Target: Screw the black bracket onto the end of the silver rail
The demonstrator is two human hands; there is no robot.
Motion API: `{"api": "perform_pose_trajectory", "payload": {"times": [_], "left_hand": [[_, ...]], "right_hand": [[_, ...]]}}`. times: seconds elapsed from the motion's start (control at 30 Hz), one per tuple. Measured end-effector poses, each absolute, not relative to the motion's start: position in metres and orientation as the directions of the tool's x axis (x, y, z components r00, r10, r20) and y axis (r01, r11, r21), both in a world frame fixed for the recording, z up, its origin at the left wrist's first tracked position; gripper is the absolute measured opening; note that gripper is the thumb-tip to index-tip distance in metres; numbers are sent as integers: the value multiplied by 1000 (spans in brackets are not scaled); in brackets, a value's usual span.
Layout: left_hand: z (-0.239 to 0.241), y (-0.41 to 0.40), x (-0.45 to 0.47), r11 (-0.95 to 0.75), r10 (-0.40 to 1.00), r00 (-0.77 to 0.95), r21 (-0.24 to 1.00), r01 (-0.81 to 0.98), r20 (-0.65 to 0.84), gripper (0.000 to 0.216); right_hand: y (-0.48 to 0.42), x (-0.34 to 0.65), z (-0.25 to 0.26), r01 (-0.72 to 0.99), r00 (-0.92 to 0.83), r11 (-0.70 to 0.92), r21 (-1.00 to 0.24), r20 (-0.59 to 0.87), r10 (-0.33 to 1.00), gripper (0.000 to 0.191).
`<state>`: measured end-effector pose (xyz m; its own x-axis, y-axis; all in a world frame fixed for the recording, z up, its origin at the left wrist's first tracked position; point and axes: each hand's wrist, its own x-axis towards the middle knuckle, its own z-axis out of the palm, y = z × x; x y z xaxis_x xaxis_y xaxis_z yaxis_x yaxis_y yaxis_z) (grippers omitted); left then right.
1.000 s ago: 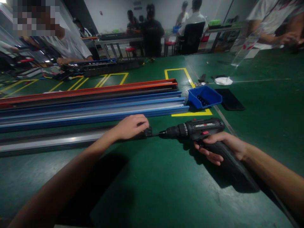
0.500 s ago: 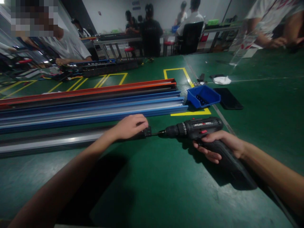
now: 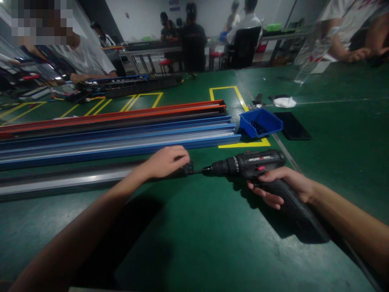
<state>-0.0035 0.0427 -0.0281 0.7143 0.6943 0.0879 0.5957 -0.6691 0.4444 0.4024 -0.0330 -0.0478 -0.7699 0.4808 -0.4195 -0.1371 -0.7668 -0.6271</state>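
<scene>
In the head view my right hand [image 3: 282, 186] is wrapped round the grip of a black cordless drill [image 3: 261, 160], which lies level and points left. Its thin bit [image 3: 198, 171] meets a small black end piece [image 3: 189, 167] at the right end of a long dark metal channel [image 3: 100, 177]. My left hand [image 3: 168, 161] is closed over that end of the channel, with its fingers bent down at the end piece. Under the left hand, part of the channel is hidden.
Beyond the channel lie several long blue rails [image 3: 194, 141] and an orange rail [image 3: 170, 108]. A blue bin [image 3: 261, 121] with small black parts stands right of them, beside a black phone-like slab [image 3: 293, 126]. People sit across the green table [image 3: 340, 162].
Both hands, the drill and the channel stay in practically the same place. At the upper right, a co-worker's hands have shifted slightly.
</scene>
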Motion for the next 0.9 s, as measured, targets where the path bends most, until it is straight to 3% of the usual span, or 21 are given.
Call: {"api": "perform_pose_trajectory", "payload": {"times": [0.9], "left_hand": [[-26,42,-3,-665,695,715,452,595,81,39]], "right_hand": [[-34,397,-40,-147,-751,-772,-619,-438,495,29]]}}
